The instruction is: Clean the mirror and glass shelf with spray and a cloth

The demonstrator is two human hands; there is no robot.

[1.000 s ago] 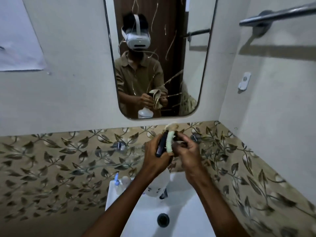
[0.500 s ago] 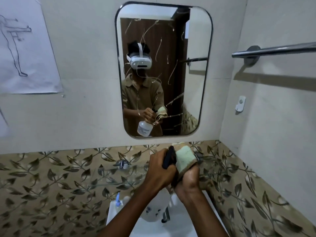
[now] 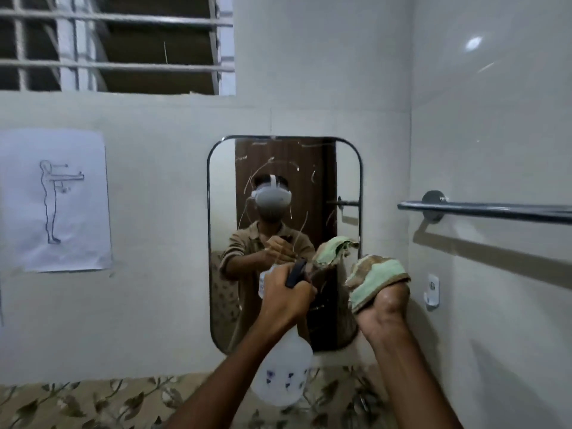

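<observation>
A rounded wall mirror [image 3: 278,187] with thin streaks on its glass hangs straight ahead. My left hand [image 3: 286,297] grips the dark trigger head of a white spray bottle [image 3: 283,370], raised in front of the mirror's lower half. My right hand [image 3: 383,311] holds a bunched green and brown cloth [image 3: 376,278] up by the mirror's lower right edge. I cannot tell whether the cloth touches the glass. The glass shelf is out of view.
A chrome towel bar [image 3: 483,210] juts from the right wall, with a small white hook [image 3: 432,291] below it. A paper sketch [image 3: 57,199] is taped at left. A barred window [image 3: 114,44] sits above. Leaf-patterned tiles [image 3: 77,404] run along the bottom.
The view has tilted upward, dropping the sink and shelf from sight. Both hands rose from shelf height to the mirror's lower half, and the cloth hand moved apart to the right.
</observation>
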